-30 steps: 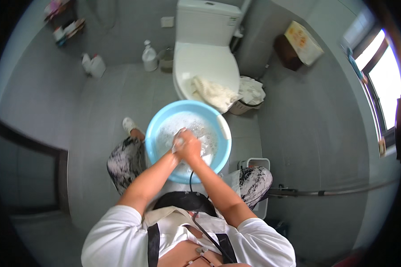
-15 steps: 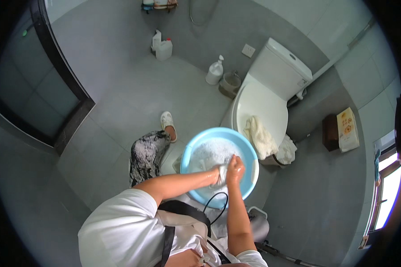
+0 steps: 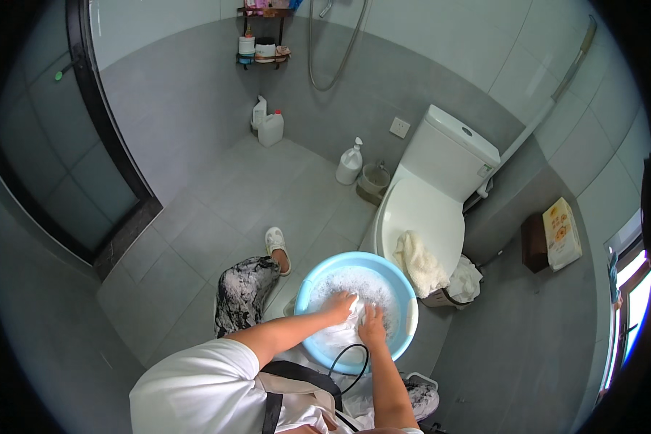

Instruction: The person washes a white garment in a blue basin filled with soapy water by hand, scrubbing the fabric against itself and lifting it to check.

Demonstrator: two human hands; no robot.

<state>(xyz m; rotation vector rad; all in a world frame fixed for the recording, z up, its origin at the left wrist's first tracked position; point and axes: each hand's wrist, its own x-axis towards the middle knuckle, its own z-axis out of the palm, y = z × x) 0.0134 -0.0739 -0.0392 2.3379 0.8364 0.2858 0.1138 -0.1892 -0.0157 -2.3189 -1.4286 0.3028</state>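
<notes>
Grey bathroom floor (image 3: 195,242): blue basin (image 3: 358,260) just near side of toilet (image 3: 430,210), white cloth (image 3: 350,322) in its suds (image 3: 360,278). L hand (image 3: 338,307) at cloth's far end, can't tell if pinching; R hand (image 3: 372,327) beside it, slightly spread. Prob. best worked low, w/o splashing.

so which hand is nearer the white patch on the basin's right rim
Right. The right hand is inside the basin, to the left of the white patch; the left hand is farther left, at the white cloth.
</notes>
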